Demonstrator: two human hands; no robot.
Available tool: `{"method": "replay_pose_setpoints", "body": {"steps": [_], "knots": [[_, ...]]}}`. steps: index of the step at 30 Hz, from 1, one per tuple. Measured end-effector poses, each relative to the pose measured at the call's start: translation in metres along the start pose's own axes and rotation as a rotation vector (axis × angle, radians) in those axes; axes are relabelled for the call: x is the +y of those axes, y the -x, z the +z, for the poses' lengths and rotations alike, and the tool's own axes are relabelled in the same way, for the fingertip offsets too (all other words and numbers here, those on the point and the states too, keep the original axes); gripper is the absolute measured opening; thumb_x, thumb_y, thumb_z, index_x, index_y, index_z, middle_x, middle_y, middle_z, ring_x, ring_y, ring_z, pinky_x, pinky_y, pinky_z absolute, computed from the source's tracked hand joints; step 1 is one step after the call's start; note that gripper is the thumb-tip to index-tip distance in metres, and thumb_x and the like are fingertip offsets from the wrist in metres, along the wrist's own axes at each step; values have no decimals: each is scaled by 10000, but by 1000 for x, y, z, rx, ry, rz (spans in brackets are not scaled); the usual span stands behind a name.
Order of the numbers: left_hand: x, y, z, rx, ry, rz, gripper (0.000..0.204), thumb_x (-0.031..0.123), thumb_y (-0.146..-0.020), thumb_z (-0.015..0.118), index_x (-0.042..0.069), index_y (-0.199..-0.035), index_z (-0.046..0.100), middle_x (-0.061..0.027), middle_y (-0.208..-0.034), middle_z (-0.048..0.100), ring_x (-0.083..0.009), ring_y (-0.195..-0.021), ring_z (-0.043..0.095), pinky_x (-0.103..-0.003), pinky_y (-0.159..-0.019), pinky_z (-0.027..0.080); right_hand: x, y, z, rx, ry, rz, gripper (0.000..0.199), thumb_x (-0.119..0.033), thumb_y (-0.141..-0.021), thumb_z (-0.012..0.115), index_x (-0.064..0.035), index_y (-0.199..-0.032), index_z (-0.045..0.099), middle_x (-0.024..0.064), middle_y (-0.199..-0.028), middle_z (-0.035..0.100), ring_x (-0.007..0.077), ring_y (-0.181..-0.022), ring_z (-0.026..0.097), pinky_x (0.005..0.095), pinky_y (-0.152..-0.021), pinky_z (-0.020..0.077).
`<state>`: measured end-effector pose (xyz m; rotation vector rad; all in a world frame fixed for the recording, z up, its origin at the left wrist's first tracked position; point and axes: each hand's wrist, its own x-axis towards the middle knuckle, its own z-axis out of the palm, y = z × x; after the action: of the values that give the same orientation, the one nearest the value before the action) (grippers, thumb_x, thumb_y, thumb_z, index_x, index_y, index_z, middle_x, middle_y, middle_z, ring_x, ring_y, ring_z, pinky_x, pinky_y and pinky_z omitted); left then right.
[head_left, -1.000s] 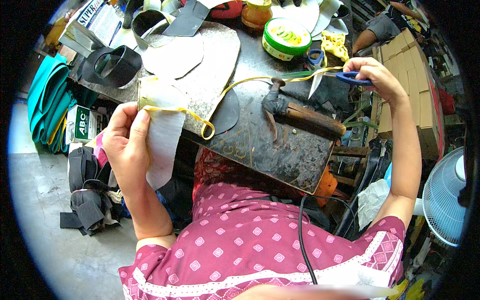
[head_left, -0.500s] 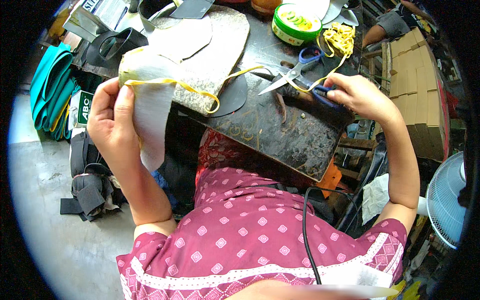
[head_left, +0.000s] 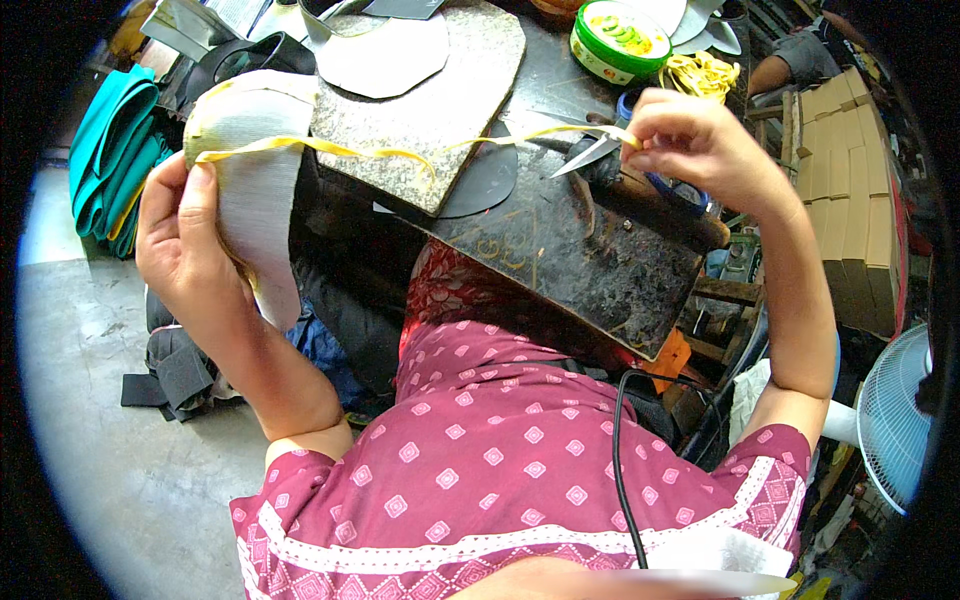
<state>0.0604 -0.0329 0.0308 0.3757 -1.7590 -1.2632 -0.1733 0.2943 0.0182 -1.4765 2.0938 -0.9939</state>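
My left hand point(head_left: 190, 240) holds a curved white fabric piece point(head_left: 258, 190) with a yellowish rim, lifted at the left of the work block. A thin yellow strip point(head_left: 400, 153) runs from that piece across to my right hand point(head_left: 700, 145). My right hand pinches the strip's end and also grips blue-handled scissors point(head_left: 600, 150), whose blades point left over the dark worn work block point(head_left: 560, 250). A grey stone slab point(head_left: 440, 110) lies on the block under the strip.
A green round tin point(head_left: 620, 40) and a bundle of yellow strips point(head_left: 700, 72) sit at the back. Grey cut-out pieces point(head_left: 385, 55) lie on the slab. Teal fabric point(head_left: 110, 150) is stacked at left, cardboard boxes point(head_left: 850, 200) and a white fan point(head_left: 895, 420) at right.
My right hand has drawn in toward the left with the scissors and now pinches the yellow strip. My left hand has raised the white piece higher.
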Motion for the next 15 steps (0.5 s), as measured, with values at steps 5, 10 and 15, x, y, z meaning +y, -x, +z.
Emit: {"method": "replay_pose_setpoints", "body": {"steps": [5,10,15], "knots": [[2,-7,-4,64,-29,100,163,54,-949,570,-59,-1048,633,-117,-950,680,-152,-824,655,-257,-761,534,16,-24,-33,177,-480,63,227,-141,-886,675,1,-1062,653,94,-962,687,159,-871,667,292,-760,547],[1,-7,17,27,-95,147,118,52,-938,618,-34,-1006,662,-45,-913,665,-83,-823,597,-208,-778,473,38,-40,-79,509,-557,51,374,-56,-944,599,-1,-1307,526,62,-1068,646,153,-957,640,296,-857,538],[-9,4,41,-194,-353,83,136,73,-926,645,-36,-1004,668,-24,-860,666,-70,-793,581,-213,-742,474,40,-3,-80,331,814,371,376,-202,-884,685,-43,-1217,615,53,-948,697,205,-874,666,330,-810,524]]}}
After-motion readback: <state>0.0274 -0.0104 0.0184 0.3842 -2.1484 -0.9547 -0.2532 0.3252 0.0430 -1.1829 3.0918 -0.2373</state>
